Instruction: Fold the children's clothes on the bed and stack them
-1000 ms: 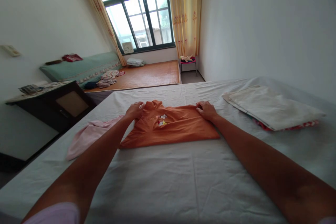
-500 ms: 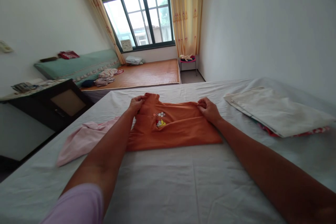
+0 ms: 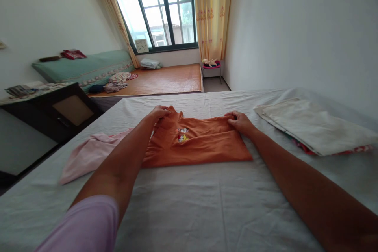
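Observation:
An orange shirt (image 3: 201, 145) with a small cartoon print lies partly folded on the white bed sheet (image 3: 189, 212). My left hand (image 3: 158, 113) pinches the shirt's far left edge by the collar, fingers closed on the cloth. At the far right edge my right hand (image 3: 240, 121) grips the fabric the same way. Both arms reach forward across the bed.
A pink garment (image 3: 91, 153) lies crumpled left of the shirt. Folded white cloths (image 3: 315, 124) over a red patterned piece are stacked at the right. A dark cabinet (image 3: 56, 110) stands left of the bed; a second bed with a mat (image 3: 165, 80) lies beyond, under the window.
Both hands have kept their grip on the shirt's far edge. The camera has tipped down a little and the shirt's collar end has been tugged slightly; the folded shape is much the same.

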The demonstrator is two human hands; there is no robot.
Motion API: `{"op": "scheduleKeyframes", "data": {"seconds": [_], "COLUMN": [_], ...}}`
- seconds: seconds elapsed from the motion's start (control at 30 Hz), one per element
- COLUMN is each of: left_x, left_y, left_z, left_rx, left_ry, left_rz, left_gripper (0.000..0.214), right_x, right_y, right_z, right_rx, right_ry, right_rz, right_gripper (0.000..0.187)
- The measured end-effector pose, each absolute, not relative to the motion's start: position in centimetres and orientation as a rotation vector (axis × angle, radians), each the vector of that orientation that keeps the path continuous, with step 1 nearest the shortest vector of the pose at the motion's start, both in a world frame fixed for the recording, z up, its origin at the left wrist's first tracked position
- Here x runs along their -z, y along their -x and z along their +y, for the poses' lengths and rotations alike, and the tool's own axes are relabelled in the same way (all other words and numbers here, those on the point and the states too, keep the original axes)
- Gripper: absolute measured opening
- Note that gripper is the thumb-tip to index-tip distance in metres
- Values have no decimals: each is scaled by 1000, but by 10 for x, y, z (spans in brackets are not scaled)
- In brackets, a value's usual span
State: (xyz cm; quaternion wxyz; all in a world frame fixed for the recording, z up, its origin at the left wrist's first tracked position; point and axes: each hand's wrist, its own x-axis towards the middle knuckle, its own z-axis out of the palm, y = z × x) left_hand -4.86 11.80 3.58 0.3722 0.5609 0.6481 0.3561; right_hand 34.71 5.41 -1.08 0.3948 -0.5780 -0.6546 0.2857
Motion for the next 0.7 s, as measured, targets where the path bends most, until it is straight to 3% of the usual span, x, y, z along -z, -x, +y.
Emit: {"op": "scheduleKeyframes", "data": {"seconds": [0.23, 0.43, 0.7], "left_x": [-72, -47, -45], "left_y": [59, 85, 96], "left_z": [56, -19, -46], "left_rx": [-1054, -866, -956], "left_ry": [-1694, -1818, -1857], "left_rz": [1271, 1220, 1265], "left_gripper": [36, 33, 35], "right_x": [-13, -26, -29], "right_y": [-368, -385, -383], "right_z": [40, 26, 19], "right_rx": [-1134, -1377, -1249], "right_ry": [1048, 1026, 1036], "right_rz": [-1594, -1931, -2150], "right_gripper": [38, 37, 23]}}
